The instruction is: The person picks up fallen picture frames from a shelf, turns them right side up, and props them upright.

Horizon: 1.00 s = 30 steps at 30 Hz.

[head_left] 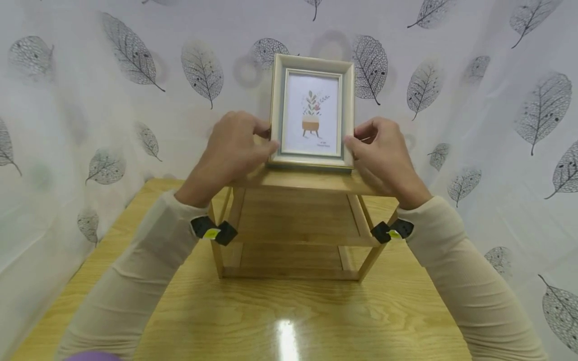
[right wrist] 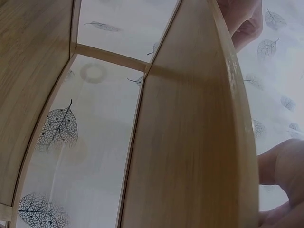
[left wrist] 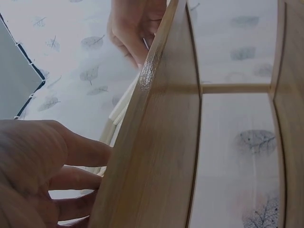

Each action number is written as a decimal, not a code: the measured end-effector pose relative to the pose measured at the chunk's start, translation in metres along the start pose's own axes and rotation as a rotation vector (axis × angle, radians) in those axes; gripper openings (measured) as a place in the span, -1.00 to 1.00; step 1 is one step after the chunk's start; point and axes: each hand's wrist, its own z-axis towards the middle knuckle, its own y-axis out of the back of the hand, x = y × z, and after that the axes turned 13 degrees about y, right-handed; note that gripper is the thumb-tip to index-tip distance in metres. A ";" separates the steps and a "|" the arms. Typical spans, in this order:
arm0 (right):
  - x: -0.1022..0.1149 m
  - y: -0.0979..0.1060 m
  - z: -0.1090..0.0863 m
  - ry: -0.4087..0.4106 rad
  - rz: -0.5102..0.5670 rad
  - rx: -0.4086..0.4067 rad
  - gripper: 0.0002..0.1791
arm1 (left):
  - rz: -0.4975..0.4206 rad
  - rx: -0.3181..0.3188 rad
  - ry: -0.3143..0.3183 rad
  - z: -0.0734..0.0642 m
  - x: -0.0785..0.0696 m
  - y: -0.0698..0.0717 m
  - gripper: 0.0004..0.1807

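Observation:
A cream picture frame (head_left: 312, 159) with a potted-plant print stands upright, leaning slightly back, on the top board of a wooden shelf rack (head_left: 298, 238). My left hand (head_left: 237, 143) pinches its lower left side, thumb in front and fingers behind. On the opposite side my right hand (head_left: 381, 150) pinches the lower right edge in the same way. In the left wrist view the left hand (left wrist: 47, 175) is beside the top board's edge, and a strip of the frame shows behind the board. In the right wrist view the board hides most of the right hand (right wrist: 285, 180).
The rack has several levels and stands on a wood-grain table (head_left: 289, 306). Behind it hangs a white curtain (head_left: 253, 20) printed with grey leaves. A purple rounded thing (head_left: 92, 356) shows at the bottom left edge.

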 end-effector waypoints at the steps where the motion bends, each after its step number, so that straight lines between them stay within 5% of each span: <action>1: 0.000 0.000 0.000 0.000 -0.002 -0.004 -0.68 | 0.000 -0.004 0.000 0.000 0.000 0.000 -0.69; 30: 0.002 -0.002 -0.005 0.027 -0.012 -0.081 -0.73 | -0.144 -0.087 0.042 -0.003 0.000 0.001 -0.68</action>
